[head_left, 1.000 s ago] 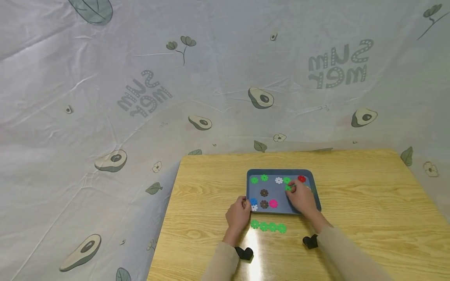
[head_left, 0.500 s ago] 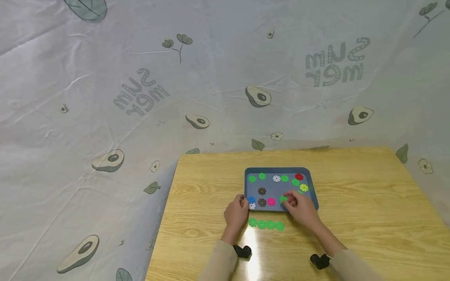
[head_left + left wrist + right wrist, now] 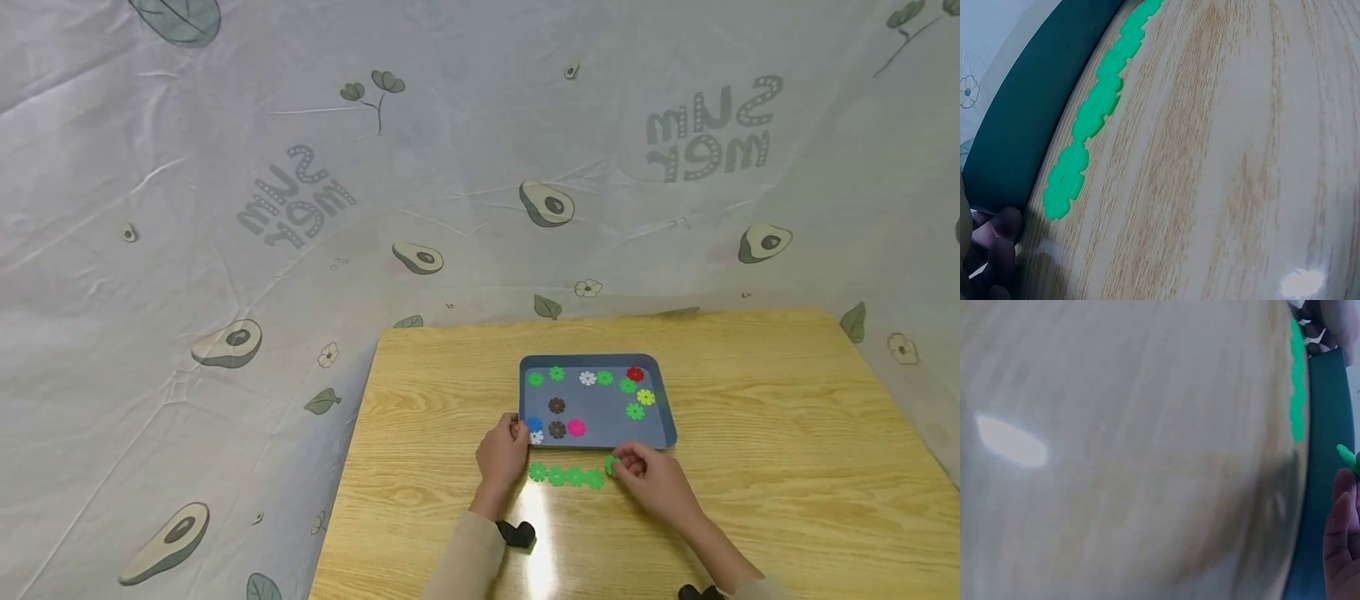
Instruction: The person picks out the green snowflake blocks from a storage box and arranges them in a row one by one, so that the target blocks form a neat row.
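Between the thumb and fingers of my right hand (image 3: 660, 485) is a green flower-shaped disc (image 3: 612, 465), just past the tray's near edge and right of a row of green discs (image 3: 575, 477). That row lies on the table in front of the tray, its discs side by side; it also shows in the left wrist view as a green chain (image 3: 1094, 109). My left hand (image 3: 502, 454) grips the near left corner of the blue-grey tray (image 3: 600, 440). In the right wrist view the pinched disc (image 3: 1347, 456) appears edge-on above the fingertips.
Inside the tray lie several loose discs: green, white, a red disc (image 3: 635, 374), a yellow disc (image 3: 645, 397), brown ones, a pink disc (image 3: 576, 427) and a blue disc (image 3: 533, 424). A wooden table (image 3: 780, 433) surrounds it. A printed curtain (image 3: 480, 167) hangs behind.
My right hand has picked up a green disc from the tray's right side and carried it toward me, over the near rim. My left hand has stayed at the tray corner.
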{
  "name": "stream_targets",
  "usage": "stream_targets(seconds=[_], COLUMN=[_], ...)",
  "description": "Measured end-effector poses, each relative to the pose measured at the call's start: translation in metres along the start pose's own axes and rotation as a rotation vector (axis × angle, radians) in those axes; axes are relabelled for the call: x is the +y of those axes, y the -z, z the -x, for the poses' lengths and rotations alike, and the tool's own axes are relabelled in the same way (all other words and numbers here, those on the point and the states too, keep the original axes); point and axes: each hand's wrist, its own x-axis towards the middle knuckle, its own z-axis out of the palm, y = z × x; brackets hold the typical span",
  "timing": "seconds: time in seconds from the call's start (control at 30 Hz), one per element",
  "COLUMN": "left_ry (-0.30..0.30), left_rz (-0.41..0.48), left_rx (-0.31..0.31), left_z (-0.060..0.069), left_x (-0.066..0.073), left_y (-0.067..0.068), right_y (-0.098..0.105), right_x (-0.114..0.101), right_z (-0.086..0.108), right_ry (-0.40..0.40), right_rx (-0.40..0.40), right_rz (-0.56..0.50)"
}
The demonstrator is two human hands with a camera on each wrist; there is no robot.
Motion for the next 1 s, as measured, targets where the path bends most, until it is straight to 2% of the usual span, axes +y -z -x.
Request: stream_targets(seconds=[0.27,0.53,0.8,1.0], left_ry=[-0.006,0.000,-0.007,-0.001], left_rz=[0.000,-0.011,-0.011,-0.013], left_rx=[0.026,0.013,0.017,0.011], left_z=[-0.001,-0.001,-0.001,0.001], left_x=[-0.001,0.000,0.001,0.000], left_y=[0.000,0.000,0.000,0.000], right_y=[-0.004,-0.012,-0.016,-0.015], right_x=[0.011,0.021,0.019,0.018], right_z=[0.007,0.003,0.003,0.008], right_ry=[-0.008,-0.014,0.024,0.028], right_rx=[-0.008,-0.006,0.021,0.027], right_rz=[0.054,0.117,0.180,0.163])
